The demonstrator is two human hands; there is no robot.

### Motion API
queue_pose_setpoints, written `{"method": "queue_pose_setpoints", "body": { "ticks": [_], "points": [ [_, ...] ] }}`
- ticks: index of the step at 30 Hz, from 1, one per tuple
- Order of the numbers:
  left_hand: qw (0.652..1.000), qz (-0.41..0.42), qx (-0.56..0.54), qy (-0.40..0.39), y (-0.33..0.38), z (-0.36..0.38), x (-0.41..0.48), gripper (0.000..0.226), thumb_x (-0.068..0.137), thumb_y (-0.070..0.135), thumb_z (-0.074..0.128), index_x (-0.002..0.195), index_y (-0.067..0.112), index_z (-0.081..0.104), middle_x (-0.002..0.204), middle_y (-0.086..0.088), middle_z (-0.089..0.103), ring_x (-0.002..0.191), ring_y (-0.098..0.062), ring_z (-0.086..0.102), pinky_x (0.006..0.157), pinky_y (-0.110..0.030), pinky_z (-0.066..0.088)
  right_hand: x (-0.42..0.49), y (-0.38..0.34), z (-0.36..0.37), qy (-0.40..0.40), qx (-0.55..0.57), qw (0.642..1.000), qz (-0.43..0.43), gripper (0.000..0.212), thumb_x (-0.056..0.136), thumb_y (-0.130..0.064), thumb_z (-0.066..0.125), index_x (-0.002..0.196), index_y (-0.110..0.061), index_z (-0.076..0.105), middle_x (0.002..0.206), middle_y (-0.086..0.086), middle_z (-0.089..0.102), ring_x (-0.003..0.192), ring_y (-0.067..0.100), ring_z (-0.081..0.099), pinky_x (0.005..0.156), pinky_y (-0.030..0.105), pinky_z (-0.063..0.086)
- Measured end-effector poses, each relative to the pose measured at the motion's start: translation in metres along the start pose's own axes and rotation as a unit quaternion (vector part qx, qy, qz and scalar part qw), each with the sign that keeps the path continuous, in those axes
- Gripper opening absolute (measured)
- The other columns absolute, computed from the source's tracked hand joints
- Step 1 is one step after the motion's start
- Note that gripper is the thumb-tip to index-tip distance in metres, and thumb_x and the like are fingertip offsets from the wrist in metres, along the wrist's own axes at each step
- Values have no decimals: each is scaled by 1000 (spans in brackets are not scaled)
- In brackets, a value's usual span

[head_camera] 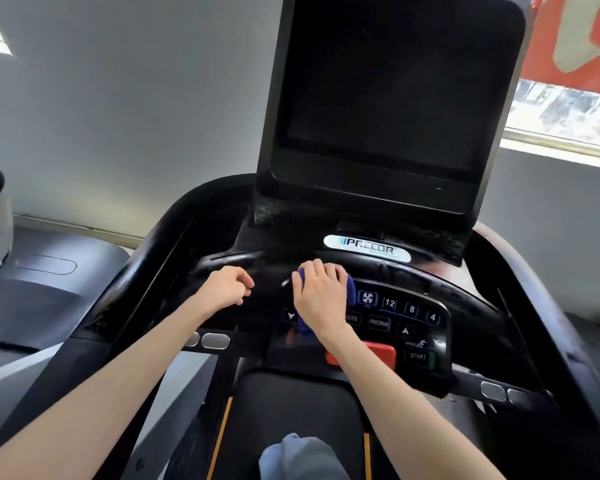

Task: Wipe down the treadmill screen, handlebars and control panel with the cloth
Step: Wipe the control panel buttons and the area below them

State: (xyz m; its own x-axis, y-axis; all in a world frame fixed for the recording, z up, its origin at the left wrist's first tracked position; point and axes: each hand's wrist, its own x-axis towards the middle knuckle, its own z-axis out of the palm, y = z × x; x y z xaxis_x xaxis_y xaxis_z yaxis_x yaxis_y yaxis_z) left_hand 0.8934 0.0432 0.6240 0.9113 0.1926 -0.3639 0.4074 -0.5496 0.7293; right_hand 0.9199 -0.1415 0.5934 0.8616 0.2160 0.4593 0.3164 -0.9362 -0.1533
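A black treadmill console fills the view, with its dark screen standing upright at the top. Below lies the control panel with lit keys. My right hand presses a blue cloth onto the panel's left part, fingers curled over it; most of the cloth is hidden under the hand. My left hand rests loosely curled on the glossy console surface to the left, holding nothing. The black handlebars curve down both sides, the left handlebar too.
A red stop button and a START key sit near my right wrist. Silver grip sensors flank the belt. A neighbouring machine stands to the left; a window is at right.
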Motion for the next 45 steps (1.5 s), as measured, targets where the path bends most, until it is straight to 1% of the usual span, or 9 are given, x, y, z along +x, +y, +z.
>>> {"method": "queue_pose_setpoints", "body": {
  "ticks": [11,14,18,24,29,33,36,41,45],
  "points": [
    [999,10,38,-4,12,9,0,30,83,-6,49,97,13,67,97,-10,70,93,-26,67,84,-28,51,-18,2,13,-84,-32,940,-328,40,91,-38,36,123,-25,57,132,-5,54,133,18,39,113,41,18],
    [999,12,33,-5,13,9,1,34,81,-8,44,96,14,66,95,-10,71,89,-24,68,83,-29,54,-18,5,8,-39,-3,972,-230,39,91,-33,40,126,-24,54,132,-5,54,130,17,43,112,38,20],
    [999,6,31,-10,10,5,2,38,82,-9,35,92,14,64,92,-7,68,74,-15,63,64,-15,46,-15,52,-11,53,20,998,4,25,93,-31,42,109,-23,59,104,-7,63,102,18,57,106,35,30],
    [999,-3,41,-10,8,5,0,33,84,-6,41,107,10,59,103,-13,68,81,-23,65,77,-24,47,-4,63,-18,3,-13,983,181,40,86,-38,30,93,-16,63,93,2,64,97,28,56,107,45,22],
    [999,-21,49,-2,2,1,-4,45,84,-2,39,127,12,47,105,-14,69,92,-27,67,79,-26,45,-4,-15,1,-22,39,998,37,27,84,-35,43,93,-19,62,92,-2,62,95,22,57,109,46,21],
    [1000,-15,24,11,-4,-6,-10,43,85,-4,40,124,9,50,102,-8,68,85,-22,65,77,-23,41,-7,-8,5,-92,46,989,-103,38,89,-36,42,121,-19,54,124,-1,57,126,21,46,116,47,10],
    [1000,-15,17,20,-12,-12,-12,42,84,-5,38,122,9,51,94,-3,66,80,-21,63,77,-23,40,-15,18,-4,-44,74,996,-28,39,92,-37,37,122,-18,52,129,1,52,133,24,39,115,48,15],
    [1000,-11,26,14,-18,-24,-16,38,86,-5,38,118,8,53,99,-7,68,75,-20,63,80,-23,41,14,10,-14,-82,76,988,102,24,94,-25,42,105,-12,60,104,4,62,106,28,56,110,45,23],
    [1000,-6,10,12,-10,-30,-14,35,86,-5,40,115,8,55,95,-6,66,74,-18,61,73,-21,43,8,-17,-5,-141,51,980,-128,25,80,-29,52,100,-22,65,94,0,64,93,27,60,88,40,41]
  ]
}}
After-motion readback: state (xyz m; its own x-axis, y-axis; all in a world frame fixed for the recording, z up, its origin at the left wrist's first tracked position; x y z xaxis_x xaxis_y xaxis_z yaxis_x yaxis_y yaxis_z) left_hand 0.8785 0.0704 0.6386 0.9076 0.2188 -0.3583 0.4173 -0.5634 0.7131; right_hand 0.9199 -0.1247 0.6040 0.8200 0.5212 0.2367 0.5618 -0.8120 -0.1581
